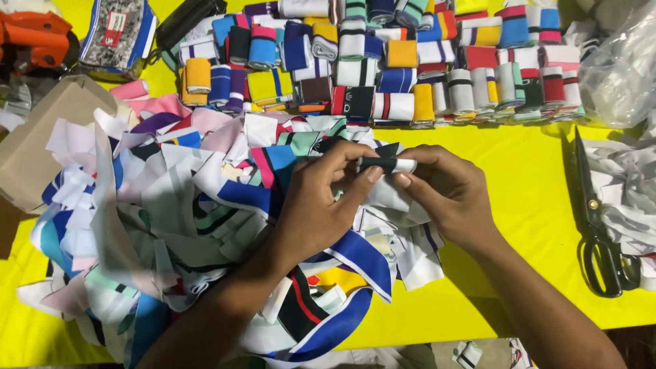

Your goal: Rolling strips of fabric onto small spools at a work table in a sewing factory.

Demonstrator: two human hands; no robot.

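Dark fabric strip (386,165), partly rolled, is pinched between the fingers (369,173) of the left hand (321,205) and the right hand (447,195), above a heap of loose fabric strips (171,205). Beyond lie rows of folded strips (410,61) on the yellow desk (526,171), with black scissors (598,225) at right.

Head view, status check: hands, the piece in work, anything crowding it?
Left hand and right hand both pinching a small black-and-white fabric strip. Held above the loose scrap pile. Rolled pieces stacked behind; scissors lying off right, clear.
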